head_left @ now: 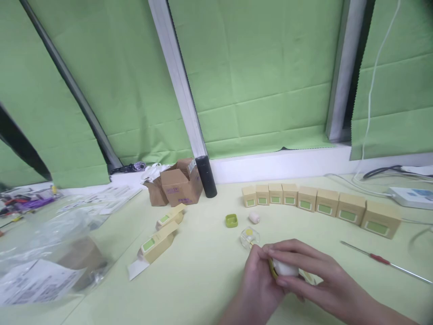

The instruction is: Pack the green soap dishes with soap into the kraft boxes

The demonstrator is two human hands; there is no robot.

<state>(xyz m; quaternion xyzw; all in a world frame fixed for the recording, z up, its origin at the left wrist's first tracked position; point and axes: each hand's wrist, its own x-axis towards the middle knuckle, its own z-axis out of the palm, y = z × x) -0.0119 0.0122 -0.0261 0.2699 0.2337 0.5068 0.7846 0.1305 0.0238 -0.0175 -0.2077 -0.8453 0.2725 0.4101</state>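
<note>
A small white rounded piece with an olive-green rim [286,268] sits between my two hands. My left hand [260,289] is closed around its green side from below. The fingers of my right hand [313,266] press on the white part from above and the right. Part of the piece is hidden by my fingers. Just beyond my left fingertips lies a clear, faceted piece with a yellow centre [249,235]. Farther back are a small square green tray [232,220] and a small pale pink-white cylinder [254,218].
Several small tan boxes [324,205] form a row at the back right. Two opened tan boxes [158,241] lie left of centre. A brown carton [181,185] and black cylinder [206,177] stand behind. A red-handled metal rod [379,258] lies right; plastic-wrapped parcels [54,262] lie left.
</note>
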